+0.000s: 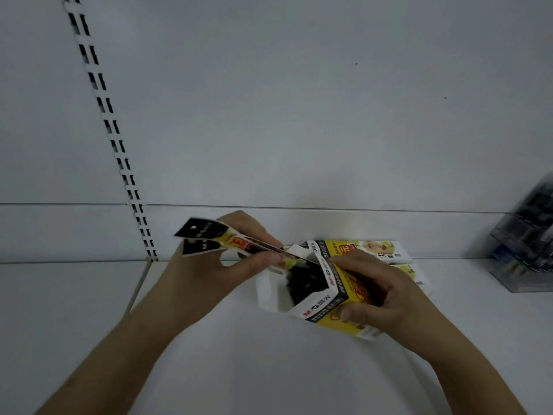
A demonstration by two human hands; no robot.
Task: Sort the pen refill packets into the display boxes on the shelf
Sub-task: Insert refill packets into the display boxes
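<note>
My left hand [227, 265] pinches a couple of pen refill packets [209, 236] with black header cards and yellow-red labels. Their lower ends reach into the open top of a yellow and white display box [335, 292]. My right hand [377, 292] grips that box from its right side and tilts it toward me above the white shelf [269, 354]. More dark packets show inside the box. A second yellow and white display box [368, 250] lies flat behind it, against the back panel.
A clear plastic case [526, 244] of dark pens stands at the shelf's right edge. A slotted upright rail [119, 151] runs down the white back panel on the left. A seam [139, 287] divides this shelf from the one to its left.
</note>
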